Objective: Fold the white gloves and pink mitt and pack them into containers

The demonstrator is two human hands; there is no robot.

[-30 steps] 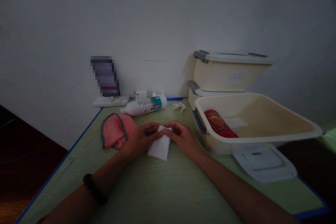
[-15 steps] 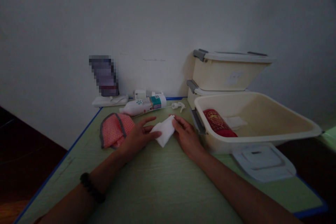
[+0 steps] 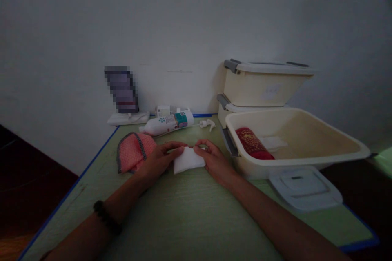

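A small folded white cloth or tissue (image 3: 189, 160) is held between both hands above the green table (image 3: 183, 220). My left hand (image 3: 162, 158) pinches its upper left corner, thumb on top. On the other side, my right hand (image 3: 212, 158) grips the upper right edge between thumb and fingers. Just left of my left hand lies a pink cloth item (image 3: 131, 151) with dark checked trim, partly covered by that hand. Behind the hands a white bottle (image 3: 167, 123) with a teal label rests on its side, and a white pump head (image 3: 208, 124) lies by it.
At right stands an open cream bin (image 3: 321, 138) holding a red rolled cloth (image 3: 254, 144) and a white folded piece (image 3: 274, 142). Behind it are stacked lidded bins (image 3: 257, 85). A translucent lid (image 3: 306, 189) lies in front. A blurred-out device (image 3: 122, 89) stands at back left.
The white folded piece has turned from a slant to nearly level and come slightly lower. My left fingers have closed in on its upper edge, and my right hand has shifted its grip along it.
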